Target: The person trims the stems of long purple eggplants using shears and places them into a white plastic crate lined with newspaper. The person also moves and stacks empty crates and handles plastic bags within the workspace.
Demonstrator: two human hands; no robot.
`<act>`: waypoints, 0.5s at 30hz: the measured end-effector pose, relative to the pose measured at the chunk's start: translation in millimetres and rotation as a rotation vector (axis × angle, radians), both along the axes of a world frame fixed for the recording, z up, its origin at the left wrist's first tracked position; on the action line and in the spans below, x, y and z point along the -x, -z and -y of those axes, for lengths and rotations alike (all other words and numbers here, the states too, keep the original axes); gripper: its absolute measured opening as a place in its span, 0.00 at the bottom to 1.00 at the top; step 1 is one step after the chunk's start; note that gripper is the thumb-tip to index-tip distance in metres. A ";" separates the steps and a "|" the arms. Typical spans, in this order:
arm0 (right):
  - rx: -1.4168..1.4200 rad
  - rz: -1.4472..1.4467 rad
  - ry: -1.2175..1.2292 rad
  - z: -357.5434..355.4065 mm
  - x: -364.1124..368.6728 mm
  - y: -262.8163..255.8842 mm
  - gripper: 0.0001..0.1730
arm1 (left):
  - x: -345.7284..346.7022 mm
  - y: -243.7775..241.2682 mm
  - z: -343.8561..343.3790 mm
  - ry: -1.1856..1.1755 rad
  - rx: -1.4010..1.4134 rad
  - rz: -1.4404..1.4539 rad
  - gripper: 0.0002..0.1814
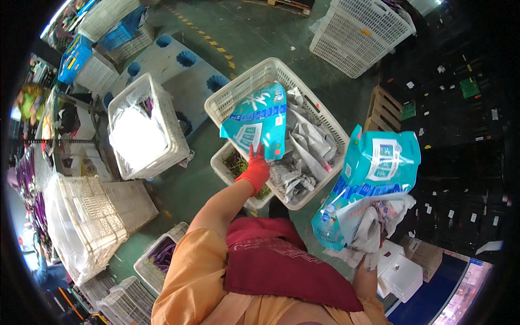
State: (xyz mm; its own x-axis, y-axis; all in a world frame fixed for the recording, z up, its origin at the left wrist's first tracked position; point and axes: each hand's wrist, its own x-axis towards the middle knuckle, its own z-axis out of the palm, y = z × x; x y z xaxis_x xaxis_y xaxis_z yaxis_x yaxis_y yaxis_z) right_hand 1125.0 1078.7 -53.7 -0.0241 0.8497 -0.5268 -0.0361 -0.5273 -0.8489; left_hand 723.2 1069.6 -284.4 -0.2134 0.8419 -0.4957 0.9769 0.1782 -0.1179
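My left hand, in a red glove, reaches over the near side of a white plastic crate. Its fingers touch the lower edge of a teal printed plastic bag lying flat inside; whether they grip it is hidden. Beside that bag, crumpled newspaper fills the right part of the crate. On my right, my right hand holds crumpled newspaper together with another teal printed bag; the paper mostly covers its fingers.
Below the crate stands a smaller white crate with green stems. A bag-lined crate is at left, near a pallet. More crates stand lower left. White boxes and a wooden pallet are at right.
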 end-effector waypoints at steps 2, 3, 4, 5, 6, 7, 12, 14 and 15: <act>0.011 0.003 -0.005 -34.7 -5.5 7.1 0.17 | 13.8 6.1 -15.9 -0.068 0.090 0.016 0.29; 0.004 0.004 -0.026 -55.8 -4.6 6.1 0.17 | 16.9 -5.5 -22.2 -0.099 0.102 0.039 0.31; 0.000 -0.002 -0.044 -74.3 -3.6 7.3 0.17 | 12.0 -12.6 -27.7 -0.082 0.003 0.093 0.32; -0.027 0.010 -0.075 -92.7 2.3 0.8 0.17 | 5.9 -21.7 -34.5 -0.052 -0.101 0.160 0.33; -0.038 0.004 -0.103 -110.1 5.0 2.1 0.16 | -7.1 -72.4 -41.2 -0.010 -0.169 0.292 0.34; -0.055 -0.010 -0.133 -133.9 10.9 3.6 0.16 | -22.1 -116.7 -49.1 0.030 -0.237 0.424 0.34; -0.124 -0.103 -0.387 -204.9 84.8 -0.5 0.16 | -133.3 -75.7 -52.6 0.170 -0.110 0.750 0.33; -0.126 -0.155 -0.477 -214.2 130.9 27.5 0.16 | -151.2 -31.4 -57.6 0.025 -0.104 1.142 0.30; -0.123 -0.130 -0.521 -217.3 154.2 50.6 0.16 | -154.9 -35.6 -71.8 0.077 0.104 1.091 0.27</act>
State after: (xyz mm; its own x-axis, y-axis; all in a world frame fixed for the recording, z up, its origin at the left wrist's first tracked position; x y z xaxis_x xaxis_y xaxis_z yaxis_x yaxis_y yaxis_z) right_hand 970.8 1296.0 -104.4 -0.5159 0.7634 -0.3887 0.0943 -0.4004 -0.9115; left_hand 878.2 1141.3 -248.8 0.4340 0.7775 -0.4551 0.5728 0.1517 0.8056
